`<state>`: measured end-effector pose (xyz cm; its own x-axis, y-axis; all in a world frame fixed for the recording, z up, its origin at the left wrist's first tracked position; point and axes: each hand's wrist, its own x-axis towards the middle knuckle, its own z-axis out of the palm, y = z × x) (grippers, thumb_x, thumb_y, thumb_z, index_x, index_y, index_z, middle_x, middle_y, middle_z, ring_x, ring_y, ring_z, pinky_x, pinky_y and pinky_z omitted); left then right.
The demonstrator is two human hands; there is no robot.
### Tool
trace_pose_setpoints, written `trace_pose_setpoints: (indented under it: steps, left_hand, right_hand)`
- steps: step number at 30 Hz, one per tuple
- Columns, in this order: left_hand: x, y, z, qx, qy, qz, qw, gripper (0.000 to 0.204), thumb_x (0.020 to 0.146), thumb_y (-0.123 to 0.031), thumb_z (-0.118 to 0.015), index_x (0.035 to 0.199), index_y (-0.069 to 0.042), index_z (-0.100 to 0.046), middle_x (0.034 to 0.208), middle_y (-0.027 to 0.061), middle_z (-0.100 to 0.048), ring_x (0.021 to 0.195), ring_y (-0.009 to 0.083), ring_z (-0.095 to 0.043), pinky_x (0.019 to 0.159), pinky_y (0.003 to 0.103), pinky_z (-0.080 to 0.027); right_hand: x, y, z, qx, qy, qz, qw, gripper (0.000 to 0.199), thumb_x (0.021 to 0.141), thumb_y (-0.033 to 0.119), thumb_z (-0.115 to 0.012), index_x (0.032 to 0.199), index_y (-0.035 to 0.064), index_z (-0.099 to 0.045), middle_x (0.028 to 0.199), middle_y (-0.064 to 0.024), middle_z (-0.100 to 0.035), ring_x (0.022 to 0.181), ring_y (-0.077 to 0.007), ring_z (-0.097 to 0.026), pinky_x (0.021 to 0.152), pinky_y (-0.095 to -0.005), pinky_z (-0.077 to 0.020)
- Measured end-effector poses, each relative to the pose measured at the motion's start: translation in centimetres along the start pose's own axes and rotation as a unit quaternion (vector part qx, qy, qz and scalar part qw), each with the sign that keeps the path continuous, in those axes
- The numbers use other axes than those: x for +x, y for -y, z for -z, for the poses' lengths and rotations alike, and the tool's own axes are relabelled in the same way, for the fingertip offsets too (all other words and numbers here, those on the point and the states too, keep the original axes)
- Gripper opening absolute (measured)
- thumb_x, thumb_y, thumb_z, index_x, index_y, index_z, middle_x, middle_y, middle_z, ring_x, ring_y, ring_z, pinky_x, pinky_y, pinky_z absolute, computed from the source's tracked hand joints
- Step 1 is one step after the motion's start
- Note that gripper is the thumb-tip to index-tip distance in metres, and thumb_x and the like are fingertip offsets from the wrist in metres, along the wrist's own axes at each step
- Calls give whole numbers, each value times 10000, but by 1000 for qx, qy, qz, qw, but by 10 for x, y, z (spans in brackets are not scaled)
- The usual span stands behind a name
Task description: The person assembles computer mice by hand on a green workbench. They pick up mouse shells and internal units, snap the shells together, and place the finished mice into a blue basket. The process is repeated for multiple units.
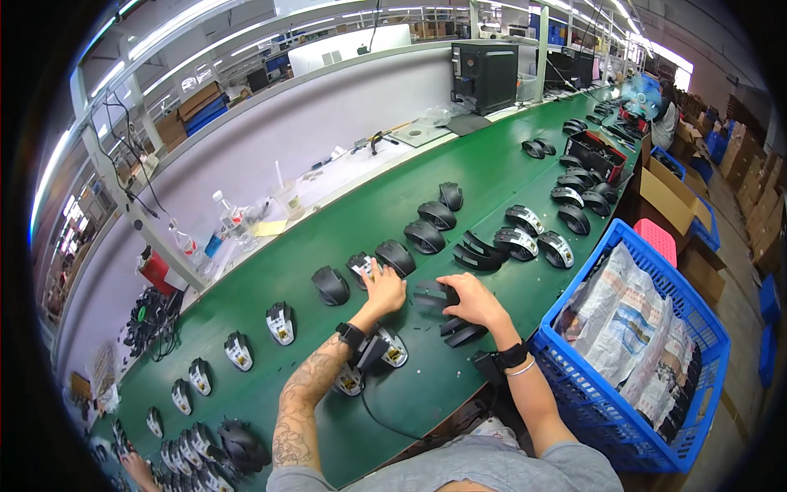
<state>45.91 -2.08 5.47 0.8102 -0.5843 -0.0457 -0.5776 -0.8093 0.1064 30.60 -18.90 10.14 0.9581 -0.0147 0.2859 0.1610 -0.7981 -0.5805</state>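
Observation:
My left hand (384, 293) reaches over the green work surface, its fingertips closed on a half-assembled computer mouse (358, 264) with its pale inside exposed. My right hand (477, 300) pinches a black mouse cover (433, 297), slightly blurred, just above the surface. Beside the left hand's mouse lie a finished-looking black mouse (330, 285) and another black mouse (395, 257). More black covers (479, 252) are stacked beyond my right hand, and another black cover (461, 331) lies below it. Under my left wrist sit uncovered mice (392, 348), partly hidden by the forearm.
A blue crate (631, 418) with newspaper-wrapped contents stands at the right. Uncovered mice (279, 323) run in a line toward the lower left, where another person's hand (139, 471) shows. A black cable (385, 425) crosses the near edge. A bottle (225, 210) stands behind.

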Motion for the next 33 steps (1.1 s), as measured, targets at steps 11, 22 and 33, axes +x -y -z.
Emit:
trace_pose_setpoints:
  steps: [11, 22, 33]
  left_hand:
    - [27, 32, -11, -57, 48, -84, 994, 524, 898, -347, -374, 1112, 97, -548, 1292, 273, -445, 1356, 404, -176, 958, 743, 43]
    - [-42, -22, 25, -627, -23, -100, 772, 424, 982, -370, -361, 999, -20, -600, 850, 64, -638, 747, 148, -615, 778, 315, -452]
    - [2, 35, 60, -482, 42, -81, 871, 559, 874, -523, -485, 1102, -28, -612, 1022, 117, -642, 978, 252, -586, 879, 401, -405]
  right_hand:
    - [-8, 23, 6, 68, -62, 4, 996, 688, 594, 133, -796, 1212, 35, -511, 1062, -133, -599, 967, -310, -525, 876, -376, -436]
    - [-7, 38, -9, 108, -171, 2, 979, 649, 576, 52, -786, 1171, 32, -529, 996, -127, -561, 926, -297, -538, 830, -369, -444]
    - [-11, 44, -8, 157, -189, 11, 969, 583, 657, 21, -727, 1202, 69, -527, 961, -129, -503, 859, -284, -526, 789, -360, -446]
